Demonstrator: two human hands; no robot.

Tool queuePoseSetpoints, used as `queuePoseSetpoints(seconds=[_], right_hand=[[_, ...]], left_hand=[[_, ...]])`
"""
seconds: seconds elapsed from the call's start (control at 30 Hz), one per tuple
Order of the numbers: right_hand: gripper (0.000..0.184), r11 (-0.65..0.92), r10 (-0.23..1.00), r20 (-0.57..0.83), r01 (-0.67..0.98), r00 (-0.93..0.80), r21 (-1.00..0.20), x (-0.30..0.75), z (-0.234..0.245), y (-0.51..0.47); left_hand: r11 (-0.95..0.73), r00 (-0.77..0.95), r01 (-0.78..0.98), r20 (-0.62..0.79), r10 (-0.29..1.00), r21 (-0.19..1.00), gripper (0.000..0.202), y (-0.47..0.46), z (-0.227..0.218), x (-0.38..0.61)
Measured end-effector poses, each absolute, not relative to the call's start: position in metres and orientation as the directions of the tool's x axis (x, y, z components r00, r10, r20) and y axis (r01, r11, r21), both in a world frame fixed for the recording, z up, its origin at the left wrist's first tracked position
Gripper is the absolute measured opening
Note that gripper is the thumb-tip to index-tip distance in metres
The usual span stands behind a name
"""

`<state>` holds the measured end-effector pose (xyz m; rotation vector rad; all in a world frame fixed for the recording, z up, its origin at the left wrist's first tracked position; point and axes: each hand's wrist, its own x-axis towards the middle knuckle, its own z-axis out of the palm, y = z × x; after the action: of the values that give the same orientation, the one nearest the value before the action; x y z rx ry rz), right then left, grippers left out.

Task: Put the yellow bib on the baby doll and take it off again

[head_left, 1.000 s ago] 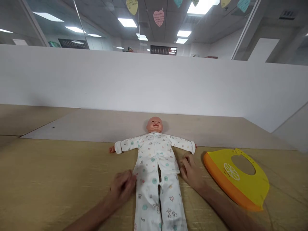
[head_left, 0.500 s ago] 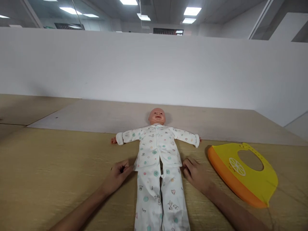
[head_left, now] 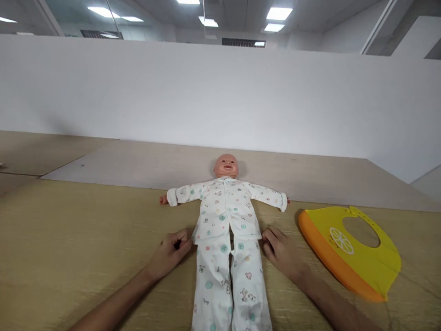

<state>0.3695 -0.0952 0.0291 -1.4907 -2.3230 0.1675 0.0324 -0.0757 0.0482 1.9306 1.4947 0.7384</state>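
A baby doll (head_left: pixel 225 216) in white printed pyjamas lies on its back on the tan mat (head_left: pixel 69 239), arms spread, head away from me. My left hand (head_left: pixel 170 250) rests at the doll's left hip, fingers curled and pinching the hem of the pyjama top. At the opposite hip my right hand (head_left: pixel 280 250) lies on the mat with its fingers bent against the edge of the clothing. A yellow silicone bib (head_left: pixel 358 255) with an orange rim lies flat to the right of that hand.
A white partition wall (head_left: pixel 220 92) runs across behind the doll's head. A paler board (head_left: pixel 138 168) lies between the mat and the wall. Ceiling lights show above the partition.
The view has tilted down, so the ceiling decorations have left the picture. My left hand moved up from the trouser leg to the top's hem. My right hand stays by the hip.
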Motion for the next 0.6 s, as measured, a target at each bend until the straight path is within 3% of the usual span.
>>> queuePoseSetpoints(seconds=[0.17,0.3,0.4,0.47,0.6], right_hand=[[0.012,0.349,0.937,0.172,0.795,-0.303,-0.496,0.384,0.053,-0.092],[0.019,0.054,0.973,0.219,0.847,0.075,-0.529,0.457,0.087,-0.072],[0.026,-0.287,0.813,0.319,0.812,0.487,-0.508,0.544,0.097,-0.056],[0.023,-0.533,0.658,0.277,0.692,0.701,-0.486,0.6,0.091,-0.051],[0.022,-0.614,0.629,0.205,0.64,0.75,-0.461,0.673,0.061,-0.052]], left_hand=[[-0.253,0.257,0.68,0.099,0.961,0.688,0.037,-0.074,0.04,0.027],[-0.266,0.268,0.698,0.103,0.958,0.665,0.037,-0.071,0.032,0.023],[-0.284,0.272,0.699,0.124,0.954,0.656,0.037,-0.071,0.03,0.023],[-0.293,0.274,0.697,0.135,0.952,0.654,0.038,-0.071,0.031,0.023],[-0.307,0.282,0.702,0.146,0.948,0.642,0.038,-0.069,0.029,0.023]])
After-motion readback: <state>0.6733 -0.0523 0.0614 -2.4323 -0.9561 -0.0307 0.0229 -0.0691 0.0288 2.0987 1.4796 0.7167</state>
